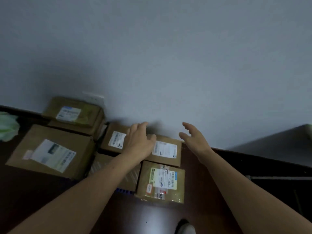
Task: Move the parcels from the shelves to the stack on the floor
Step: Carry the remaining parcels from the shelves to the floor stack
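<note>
Grey wall (152,48): fills the upper view.
Dark floor (118,217): carries all parcels.
Large carton (50,151): on the floor, white label up.
Second carton (74,114): behind the large carton, against the wall.
Taped parcel (161,183): right of the large carton, nearest the viewer.
White-label parcel (166,151): right of the large carton, at the wall.
Small parcel (114,139): just right of the large carton.
Left hand (140,141): over the small and white-label parcels; grip slack, fingers spread; contact unclear.
Right hand (194,139): far right of the large carton; grip open, empty.
Green bag (7,127): left of the large carton.

bare forearms (94,179), pale dark-topped shoe (186,228)
</note>
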